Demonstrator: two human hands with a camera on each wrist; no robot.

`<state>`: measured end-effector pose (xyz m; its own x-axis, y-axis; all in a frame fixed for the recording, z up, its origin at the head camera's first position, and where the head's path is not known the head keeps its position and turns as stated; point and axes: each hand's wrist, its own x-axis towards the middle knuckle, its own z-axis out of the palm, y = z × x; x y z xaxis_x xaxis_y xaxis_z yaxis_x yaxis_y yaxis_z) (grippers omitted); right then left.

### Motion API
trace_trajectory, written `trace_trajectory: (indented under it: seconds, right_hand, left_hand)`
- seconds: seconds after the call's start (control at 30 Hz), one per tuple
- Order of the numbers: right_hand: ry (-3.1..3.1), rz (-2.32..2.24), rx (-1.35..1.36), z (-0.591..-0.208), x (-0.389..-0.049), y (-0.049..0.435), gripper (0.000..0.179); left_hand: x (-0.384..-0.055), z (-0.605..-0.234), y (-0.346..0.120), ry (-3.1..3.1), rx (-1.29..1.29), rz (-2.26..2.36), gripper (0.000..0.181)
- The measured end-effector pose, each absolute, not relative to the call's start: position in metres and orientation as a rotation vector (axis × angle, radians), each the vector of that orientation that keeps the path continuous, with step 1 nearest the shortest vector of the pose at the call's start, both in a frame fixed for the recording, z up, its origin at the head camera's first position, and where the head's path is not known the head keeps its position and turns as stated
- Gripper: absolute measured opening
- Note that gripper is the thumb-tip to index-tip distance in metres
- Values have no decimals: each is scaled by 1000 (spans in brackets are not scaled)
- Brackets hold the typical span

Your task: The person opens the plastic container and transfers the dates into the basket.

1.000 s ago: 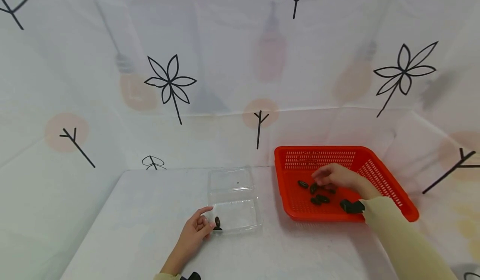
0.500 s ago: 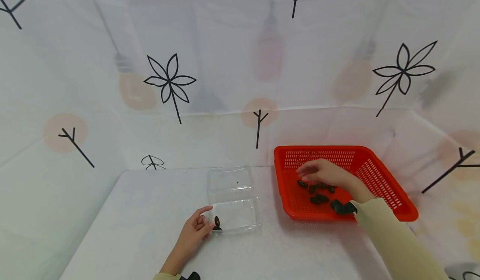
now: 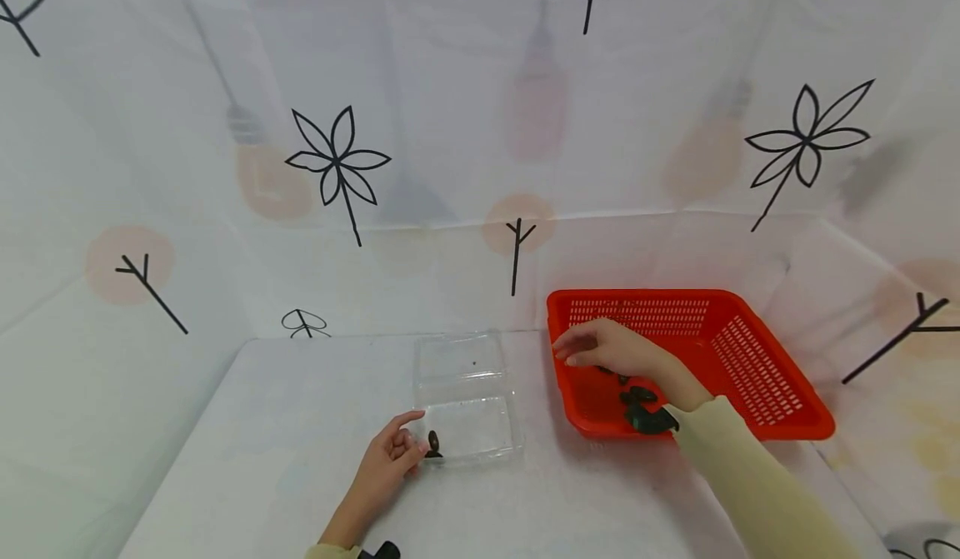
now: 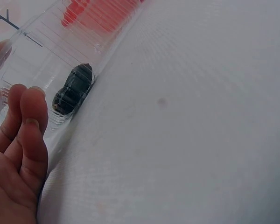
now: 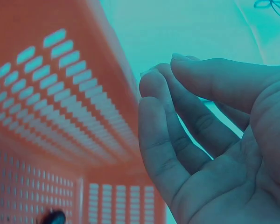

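My left hand (image 3: 386,463) holds the left side of a clear plastic hinged box (image 3: 480,430), whose lid lies back. Its index finger stretches along the rim, and the other fingers curl by the near corner. Inside that corner lie two small dark oval pieces (image 4: 77,86), plump and shiny. Over the left wall of the red basket (image 3: 701,346) hovers my right hand (image 3: 618,351), fingers bent and thumb close to the fingertips in the right wrist view. Whatever may be between them is hidden. More dark oval pieces (image 3: 641,394) lie on the basket floor, partly covered by my hand and wrist.
Both containers stand on a white-covered table (image 3: 300,409), the basket right of the plastic box. The basket's slotted wall (image 5: 60,70) rises beside my right hand. A white patterned cloth (image 3: 450,126) hangs behind and along the sides.
My right hand has moved left from above the dark pieces in the basket to its left rim. The left hand and the plastic box have kept their place.
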<state>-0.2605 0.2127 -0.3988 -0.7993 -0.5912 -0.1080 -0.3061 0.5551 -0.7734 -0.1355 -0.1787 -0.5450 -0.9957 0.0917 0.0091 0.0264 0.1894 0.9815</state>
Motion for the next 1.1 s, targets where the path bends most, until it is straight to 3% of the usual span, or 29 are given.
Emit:
trace_trajectory:
  seconds: [1.1]
  right_hand:
    - [2238,-1026,-914,-443,-262,77,23]
  left_hand:
    - [-135,-547,-176,2381,68,1954,47]
